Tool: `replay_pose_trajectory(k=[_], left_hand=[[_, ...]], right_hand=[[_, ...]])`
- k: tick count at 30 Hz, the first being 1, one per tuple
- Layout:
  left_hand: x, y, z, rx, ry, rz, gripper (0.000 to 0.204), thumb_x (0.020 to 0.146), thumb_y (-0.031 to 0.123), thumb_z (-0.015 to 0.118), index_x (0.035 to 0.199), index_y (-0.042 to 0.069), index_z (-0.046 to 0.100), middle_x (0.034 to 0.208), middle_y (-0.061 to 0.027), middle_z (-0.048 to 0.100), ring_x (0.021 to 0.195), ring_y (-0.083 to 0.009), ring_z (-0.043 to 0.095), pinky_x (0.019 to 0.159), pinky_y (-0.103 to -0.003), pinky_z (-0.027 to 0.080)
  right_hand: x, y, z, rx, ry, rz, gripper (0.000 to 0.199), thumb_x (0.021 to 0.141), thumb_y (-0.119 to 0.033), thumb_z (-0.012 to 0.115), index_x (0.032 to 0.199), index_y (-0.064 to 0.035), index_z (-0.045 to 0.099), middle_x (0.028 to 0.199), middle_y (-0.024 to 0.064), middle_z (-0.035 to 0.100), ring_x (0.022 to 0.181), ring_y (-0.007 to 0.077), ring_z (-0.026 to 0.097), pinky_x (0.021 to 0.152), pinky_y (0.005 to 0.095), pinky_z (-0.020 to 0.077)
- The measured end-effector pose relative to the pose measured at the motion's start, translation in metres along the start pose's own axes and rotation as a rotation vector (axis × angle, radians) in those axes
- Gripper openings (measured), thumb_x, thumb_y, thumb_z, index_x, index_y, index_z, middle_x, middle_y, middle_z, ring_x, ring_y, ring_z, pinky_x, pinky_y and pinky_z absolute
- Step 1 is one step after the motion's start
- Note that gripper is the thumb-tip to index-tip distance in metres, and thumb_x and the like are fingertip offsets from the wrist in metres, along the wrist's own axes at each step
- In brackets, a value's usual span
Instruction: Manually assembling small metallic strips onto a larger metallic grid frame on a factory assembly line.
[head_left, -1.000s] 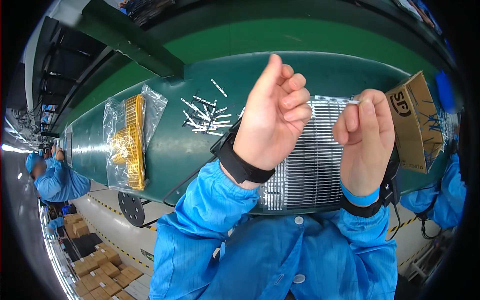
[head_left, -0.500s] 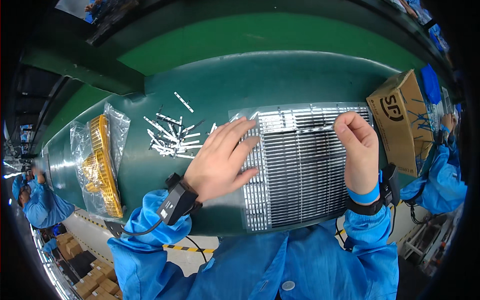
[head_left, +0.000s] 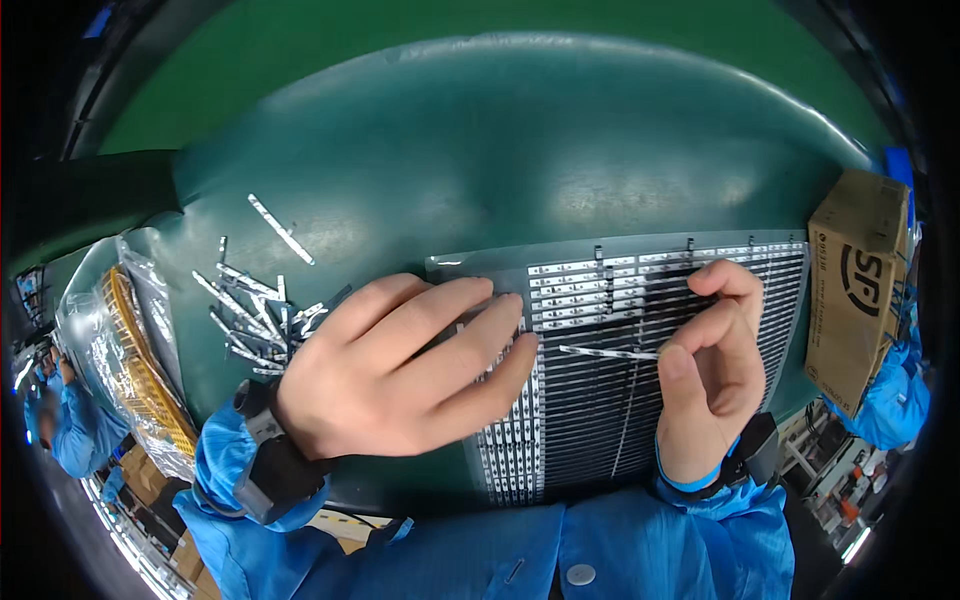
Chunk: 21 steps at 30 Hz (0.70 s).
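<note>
A thin white strip with small dark marks (head_left: pixel 605 351) is pinched between the thumb and fingers of my right hand (head_left: pixel 715 375). It sticks out leftward over a clear plastic sheet (head_left: pixel 455 264) that bears many rows of narrow strips. White strips (head_left: pixel 582 282) fill the sheet's far rows and its left columns; the rest of the rows look mostly black (head_left: pixel 590 420). My left hand (head_left: pixel 410 360) lies palm down over the sheet's left edge with its fingers stretched out. It covers part of the left columns.
Loose white strips (head_left: pixel 255 310) lie in a pile on the green table (head_left: pixel 440 150), left of the sheet. One strip (head_left: pixel 280 230) lies apart from them. Farther left is a yellow plastic part (head_left: pixel 145 360) in a clear bag. A cardboard box (head_left: pixel 855 290) stands at the right.
The view has tilted and come closer. My right hand has drawn nearer over the sheet with the strip, which now shows slanted across the dark rows. My left hand stays at the sheet's left edge.
</note>
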<state>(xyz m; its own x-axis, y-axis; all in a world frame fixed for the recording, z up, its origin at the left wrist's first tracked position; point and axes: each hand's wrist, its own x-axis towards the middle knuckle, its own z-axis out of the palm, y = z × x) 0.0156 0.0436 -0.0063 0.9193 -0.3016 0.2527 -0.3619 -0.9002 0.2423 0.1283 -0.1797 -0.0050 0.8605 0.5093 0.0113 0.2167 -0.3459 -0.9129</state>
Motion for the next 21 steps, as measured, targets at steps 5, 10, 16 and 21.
replay_pose_trajectory(k=[5,10,16,21], left_hand=[[0.005,-0.007,0.013,0.061,0.107,0.072,0.022,0.071,0.02,0.068,0.093,0.021,0.073,0.1,0.0003,0.067,0.091,-0.0187,0.063,0.066,-0.03,0.05],[0.006,-0.004,0.016,0.002,0.127,0.002,0.026,0.067,0.015,0.068,0.091,0.023,0.074,0.099,0.0028,0.065,0.093,-0.0176,0.059,0.064,-0.028,0.048],[0.004,0.0,0.011,0.011,0.081,-0.034,0.026,0.068,0.018,0.068,0.092,0.025,0.074,0.101,0.0038,0.064,0.093,-0.017,0.058,0.063,-0.028,0.047],[0.005,-0.002,0.016,-0.001,0.082,-0.027,0.025,0.069,0.019,0.067,0.092,0.025,0.074,0.1,0.0042,0.064,0.093,-0.0167,0.058,0.062,-0.028,0.047]], right_hand=[[0.0,-0.001,0.004,-0.047,0.035,0.039,0.011,0.065,-0.008,0.071,0.069,-0.0077,0.062,0.116,0.02,0.051,0.109,0.0249,0.044,0.1,0.0397,0.0289],[0.0,0.0,0.004,-0.074,0.034,0.044,0.011,0.061,-0.01,0.072,0.066,-0.0084,0.062,0.114,0.0226,0.05,0.107,0.026,0.044,0.098,0.0393,0.0294],[0.0,0.0,0.004,-0.09,0.036,0.027,0.011,0.06,-0.013,0.072,0.065,-0.0089,0.063,0.112,0.0252,0.049,0.108,0.0267,0.045,0.098,0.0381,0.0283],[-0.002,0.002,0.009,-0.095,0.076,0.031,0.011,0.062,-0.014,0.073,0.064,-0.0098,0.063,0.111,0.0243,0.049,0.108,0.0263,0.044,0.098,0.038,0.0279]])
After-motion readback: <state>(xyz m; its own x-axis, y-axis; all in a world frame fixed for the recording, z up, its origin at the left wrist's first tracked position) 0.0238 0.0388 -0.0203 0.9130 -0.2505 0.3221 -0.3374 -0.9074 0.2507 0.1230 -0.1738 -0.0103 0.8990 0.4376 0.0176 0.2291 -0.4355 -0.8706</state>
